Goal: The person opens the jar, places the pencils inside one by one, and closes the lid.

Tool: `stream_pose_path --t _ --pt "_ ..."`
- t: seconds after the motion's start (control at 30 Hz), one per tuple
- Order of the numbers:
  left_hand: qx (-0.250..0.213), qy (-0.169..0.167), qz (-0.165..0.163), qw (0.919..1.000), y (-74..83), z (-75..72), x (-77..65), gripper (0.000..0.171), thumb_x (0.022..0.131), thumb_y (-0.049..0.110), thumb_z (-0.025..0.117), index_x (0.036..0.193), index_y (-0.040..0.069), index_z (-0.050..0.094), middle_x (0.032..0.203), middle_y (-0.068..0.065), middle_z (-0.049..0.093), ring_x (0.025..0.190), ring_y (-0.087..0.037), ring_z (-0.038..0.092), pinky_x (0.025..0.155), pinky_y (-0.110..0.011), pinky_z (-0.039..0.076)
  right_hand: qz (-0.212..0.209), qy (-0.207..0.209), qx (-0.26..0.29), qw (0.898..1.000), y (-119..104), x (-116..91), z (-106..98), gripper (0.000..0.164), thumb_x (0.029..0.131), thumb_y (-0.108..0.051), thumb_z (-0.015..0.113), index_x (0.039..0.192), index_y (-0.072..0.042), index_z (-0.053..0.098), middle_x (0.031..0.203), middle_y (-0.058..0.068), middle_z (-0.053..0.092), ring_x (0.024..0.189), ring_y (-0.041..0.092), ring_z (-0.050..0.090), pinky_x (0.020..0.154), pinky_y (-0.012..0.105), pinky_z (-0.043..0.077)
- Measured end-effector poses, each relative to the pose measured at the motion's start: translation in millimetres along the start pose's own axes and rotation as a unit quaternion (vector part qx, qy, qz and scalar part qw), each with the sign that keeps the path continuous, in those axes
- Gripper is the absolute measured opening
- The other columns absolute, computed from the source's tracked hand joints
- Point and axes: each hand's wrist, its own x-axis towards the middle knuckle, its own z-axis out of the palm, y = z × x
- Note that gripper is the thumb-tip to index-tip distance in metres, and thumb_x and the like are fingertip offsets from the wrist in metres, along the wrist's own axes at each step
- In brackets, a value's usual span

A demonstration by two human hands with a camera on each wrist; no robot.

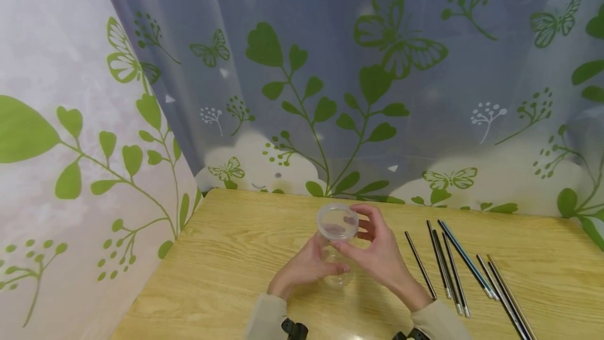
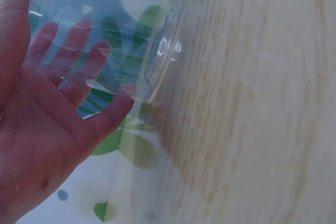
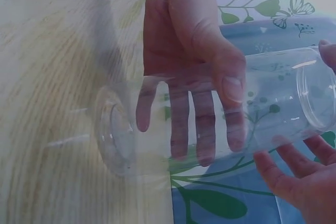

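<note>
A clear see-through jar (image 1: 338, 277) stands nearly upright between both hands, its base close over the wooden table. My left hand (image 1: 306, 266) grips the jar's side, thumb across the front; in the right wrist view the left hand's fingers (image 3: 179, 124) show through the clear wall. At the top, my right hand (image 1: 377, 248) holds the pale round rim (image 1: 337, 236), thumb in front and fingers behind. The right hand's fingertips (image 3: 270, 169) also show at the rim end in the right wrist view. Through the jar's mouth, no contents are visible.
Several thin dark sticks with pale ends lie on the table (image 1: 226, 256) to the right, among them a blue stick (image 1: 464, 256) and a gold-brown stick (image 1: 511, 295). A curtain (image 1: 302, 88) with green leaves and butterflies hangs behind the table and along its left side.
</note>
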Motion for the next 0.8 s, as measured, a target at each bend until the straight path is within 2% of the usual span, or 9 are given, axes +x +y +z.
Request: stream_pose_path --t 0.23,0.47,0.8 --pt "0.000 -0.002 0.000 1.0000 -0.8 -0.6 0.7 0.088 0.089 0.017 0.079 0.156 0.040 0.028 0.162 0.008 0.037 0.149 -0.026 0.036 0.120 -0.061 0.031 -0.045 -0.001 -0.011 0.999 -2.6 2.8 0.1 0.059 0.080 -0.005 0.086 0.131 -0.010 0.057 0.139 0.010 0.059 0.116 0.027 0.067 0.091 0.030 0.059" --pt "-0.023 -0.014 0.006 0.9996 -1.3 -0.2 2.1 0.092 0.090 0.012 0.078 0.158 0.041 0.024 0.164 0.011 0.033 0.155 -0.021 0.028 0.123 -0.060 0.027 -0.062 0.005 -0.011 0.998 -3.3 3.1 -1.2 0.055 0.082 -0.005 0.084 0.131 -0.011 0.058 0.141 0.008 0.059 0.115 0.012 0.066 0.091 0.030 0.059" --pt "-0.013 -0.003 0.011 0.9998 -2.0 0.8 3.0 0.095 0.086 0.009 0.080 0.157 0.040 0.026 0.160 0.011 0.040 0.151 -0.019 0.034 0.125 -0.058 0.023 -0.082 0.004 -0.006 0.997 -2.4 2.8 -7.3 0.045 0.083 -0.001 0.082 0.121 -0.007 0.060 0.135 0.011 0.061 0.115 0.005 0.064 0.089 0.030 0.060"
